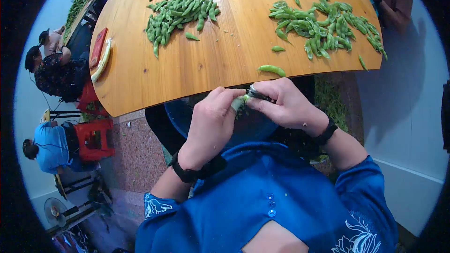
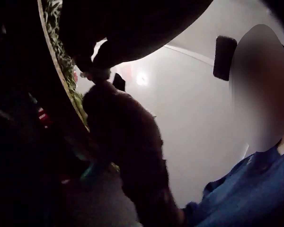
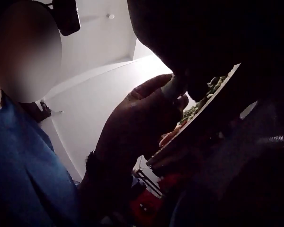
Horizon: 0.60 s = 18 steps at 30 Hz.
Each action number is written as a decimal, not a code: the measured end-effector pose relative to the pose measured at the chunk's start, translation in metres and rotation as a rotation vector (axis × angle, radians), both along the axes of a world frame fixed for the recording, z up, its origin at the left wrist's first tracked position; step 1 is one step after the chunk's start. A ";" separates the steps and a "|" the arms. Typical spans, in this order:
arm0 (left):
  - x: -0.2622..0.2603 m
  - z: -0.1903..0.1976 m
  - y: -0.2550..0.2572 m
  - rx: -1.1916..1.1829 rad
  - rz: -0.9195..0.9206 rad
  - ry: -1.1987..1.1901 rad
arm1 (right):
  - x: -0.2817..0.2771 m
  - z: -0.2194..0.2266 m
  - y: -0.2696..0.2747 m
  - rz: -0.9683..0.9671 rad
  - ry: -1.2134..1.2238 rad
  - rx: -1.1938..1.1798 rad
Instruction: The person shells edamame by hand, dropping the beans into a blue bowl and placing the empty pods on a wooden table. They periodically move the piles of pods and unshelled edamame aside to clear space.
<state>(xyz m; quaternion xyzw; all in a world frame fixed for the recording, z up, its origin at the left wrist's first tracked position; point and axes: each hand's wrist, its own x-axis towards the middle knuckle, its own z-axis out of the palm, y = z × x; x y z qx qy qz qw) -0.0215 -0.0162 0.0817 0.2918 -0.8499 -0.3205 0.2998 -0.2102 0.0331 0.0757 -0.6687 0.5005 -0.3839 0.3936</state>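
Observation:
Both hands meet in front of the table edge, above a blue basin (image 1: 174, 118), in the head view. My left hand (image 1: 213, 115) pinches a small green soybean pod (image 1: 246, 97) at its fingertips, largely hidden by the fingers. A pale green cover (image 1: 236, 103) shows along the left thumb. Close against the pod, my right hand (image 1: 283, 103) grips a small dark tool (image 1: 258, 94) with a shiny metal end; I cannot tell its kind. A single plump pod (image 1: 272, 70) lies on the table just beyond the right hand. Both wrist views are very dark.
The wooden table (image 1: 220, 61) carries a heap of pods (image 1: 180, 16) at left and flatter, opened-looking pods (image 1: 328, 26) at right. A red object (image 1: 98, 47) lies by the left edge. Another person's arm (image 1: 393, 9) is at the far right; red stools (image 1: 93, 140) stand left.

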 end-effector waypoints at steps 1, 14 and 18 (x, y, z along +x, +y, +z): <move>0.001 0.001 0.003 0.019 -0.012 0.004 | 0.001 -0.001 0.001 0.028 -0.056 0.072; 0.016 0.000 0.010 1.145 -0.078 0.256 | 0.003 0.013 0.018 0.104 -0.528 0.531; 0.015 -0.012 -0.002 0.903 0.042 0.249 | 0.000 0.009 0.015 0.023 -0.225 0.298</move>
